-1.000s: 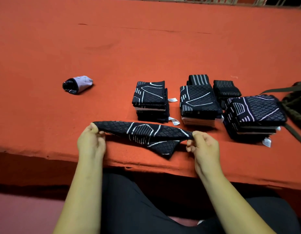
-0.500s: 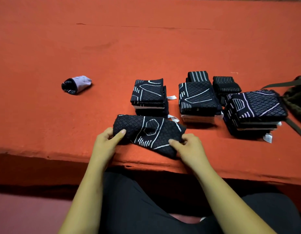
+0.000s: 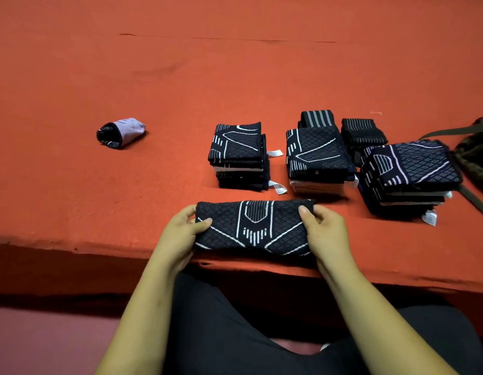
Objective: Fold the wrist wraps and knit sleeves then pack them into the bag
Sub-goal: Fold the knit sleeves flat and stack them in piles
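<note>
your left hand [image 3: 181, 235]: clamped on the left end of a knit sleeve [image 3: 254, 228], thumb on top, the other fingers curled under the edge.

your right hand [image 3: 325, 235]: clamped on the right end of the same sleeve, thumb laid on top, fingers tucked beneath.

knit sleeve, one: black, diamond weave with white line pattern, stretched flat as a long band between your two hands, lying on the near edge of the table [image 3: 181, 77].

table, one: covered in orange-red cloth.

left stack [image 3: 239, 148]: folded black patterned sleeves, just beyond the held sleeve, white tags [image 3: 278, 186] sticking out on its right side.

middle stack [image 3: 316, 155]: folded sleeves of the same kind, just right of the left stack, apart from it.

striped wrap [image 3: 316, 119]: black with grey stripes, behind the middle stack and touching it.

second wrap [image 3: 362, 131]: black, faint stripes, right of the striped wrap.

right stack [image 3: 409, 169]: folded sleeves, top piece with lilac lines, close in front of the second wrap, a tag at its near corner.

bag [image 3: 476, 155]: dark olive, straps trailing, at the right edge of view, just beside the right stack; whether it is open you cannot tell.

rolled piece [image 3: 121, 132]: black and lilac, alone at the left, well apart from the stacks.

your lap: black trousers [image 3: 221, 334], below the table edge.
</note>
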A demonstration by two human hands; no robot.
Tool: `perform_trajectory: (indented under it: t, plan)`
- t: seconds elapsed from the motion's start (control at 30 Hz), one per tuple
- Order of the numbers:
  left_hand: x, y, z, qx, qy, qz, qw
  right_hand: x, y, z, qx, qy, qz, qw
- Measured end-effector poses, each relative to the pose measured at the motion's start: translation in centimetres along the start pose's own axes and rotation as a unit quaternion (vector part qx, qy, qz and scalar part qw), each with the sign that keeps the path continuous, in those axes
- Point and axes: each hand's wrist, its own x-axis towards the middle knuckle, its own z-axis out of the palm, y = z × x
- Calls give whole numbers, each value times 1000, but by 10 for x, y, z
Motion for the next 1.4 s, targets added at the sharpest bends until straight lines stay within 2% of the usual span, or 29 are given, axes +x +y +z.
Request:
perform_trajectory:
  t: [0.07,0.17,0.2,0.27,0.3,0.37,0.43,0.5,0.63,0.77,0.87,0.97,1.1,1.17,1.23,1.27,1.33,1.37,1.4]
  plan:
    - [1,1,1,66,30,4,997,5,8,-4,-37,38,20,998]
    - [4,-4,3,163,57,27,985,4,-1,-5,-197,29,8,980]
    - [4,-5,5,189,57,35,980,1,-3,-5,-266,41,-30,963]
    - [2,-8,7,240,57,55,967,-6,-11,-1,-389,75,-164,904]
    - [2,-8,9,253,63,64,963,-9,-14,4,-410,64,-228,881]
    - [0,-1,17,265,102,72,956,-17,-23,21,-386,-43,-297,872]
    - [4,6,23,277,132,45,951,-25,-22,40,-400,-159,-296,852]
    - [13,10,25,306,119,36,944,-29,-8,54,-453,-211,-268,824]
    - [24,4,20,351,82,45,932,-30,12,54,-521,-208,-266,784]
    - [20,-5,17,326,121,74,935,-27,17,27,-532,-189,-257,784]
    - [14,-3,19,275,112,75,952,-22,23,4,-538,-182,-245,786]
    - [6,9,26,203,65,83,973,-20,22,-3,-513,-189,-238,803]
    - [-10,33,43,151,-36,109,982,-14,14,-5,-428,-228,-205,850]
    - [-17,37,50,142,-85,111,980,-12,5,-7,-323,-224,-167,904]
    - [-20,32,57,138,-116,111,977,-14,-7,-9,-141,-182,-98,968]
    - [-19,27,61,135,-129,111,976,-17,-14,-10,-26,-160,-45,986]
    - [-18,14,68,149,-149,123,970,-21,-28,-11,174,-138,77,972]
    - [-17,8,71,166,-153,134,965,-20,-32,-12,216,-141,116,959]
    - [-17,2,74,186,-159,148,958,-20,-35,-13,210,-152,132,957]
